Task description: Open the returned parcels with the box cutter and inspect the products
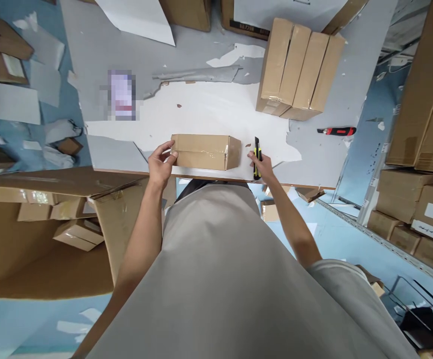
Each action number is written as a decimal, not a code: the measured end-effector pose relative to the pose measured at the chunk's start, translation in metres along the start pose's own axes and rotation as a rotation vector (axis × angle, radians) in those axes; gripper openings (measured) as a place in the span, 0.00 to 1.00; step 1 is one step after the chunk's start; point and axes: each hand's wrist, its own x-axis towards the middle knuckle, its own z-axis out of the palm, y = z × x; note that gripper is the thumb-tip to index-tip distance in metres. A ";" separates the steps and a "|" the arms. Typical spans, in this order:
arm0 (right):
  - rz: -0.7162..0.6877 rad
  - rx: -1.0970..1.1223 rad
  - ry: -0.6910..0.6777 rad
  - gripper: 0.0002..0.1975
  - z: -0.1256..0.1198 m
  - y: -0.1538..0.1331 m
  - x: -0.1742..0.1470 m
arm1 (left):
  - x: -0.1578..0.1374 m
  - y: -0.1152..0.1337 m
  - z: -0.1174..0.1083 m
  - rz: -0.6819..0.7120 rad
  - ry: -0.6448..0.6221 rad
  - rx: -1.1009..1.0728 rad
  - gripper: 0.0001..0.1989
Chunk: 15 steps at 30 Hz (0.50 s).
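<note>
Centrally, one oblong brown cardboard carton point(201, 152), glossy-taped, at the near edge of the worktop point(314, 174), long axis crosswise, left end pinched in the left hand point(161, 164), the nearer. Apart, just rightward: right hand point(264, 167), gripping a slim black-and-yellow box cutter point(257, 148). Beyond, right: four smooth-faced cardboard boxes point(301, 70), ranked side by side.

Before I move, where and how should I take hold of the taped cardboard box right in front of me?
Probably best: span the middle of the taped cardboard box by its two long sides, from above. It lies lengthwise left to right, longer than wide, with nothing resting on its middle; your left grip is at its left end.
</note>
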 end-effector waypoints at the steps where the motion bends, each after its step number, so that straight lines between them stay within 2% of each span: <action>1: 0.037 0.065 -0.013 0.32 0.017 0.001 -0.001 | 0.001 -0.003 -0.003 -0.002 0.004 -0.002 0.38; 4: 0.082 0.199 -0.039 0.31 0.054 -0.003 -0.010 | 0.006 -0.012 -0.011 0.003 0.015 0.011 0.39; 7: 0.078 0.236 -0.001 0.29 0.062 -0.013 -0.024 | 0.011 -0.020 -0.014 0.015 0.001 0.015 0.38; 10: 0.031 0.184 0.078 0.28 0.043 -0.030 -0.040 | 0.019 -0.027 0.003 0.020 -0.088 -0.029 0.35; 15: -0.088 -0.129 0.268 0.27 -0.001 -0.069 -0.063 | 0.024 -0.032 0.073 -0.057 -0.382 -0.165 0.31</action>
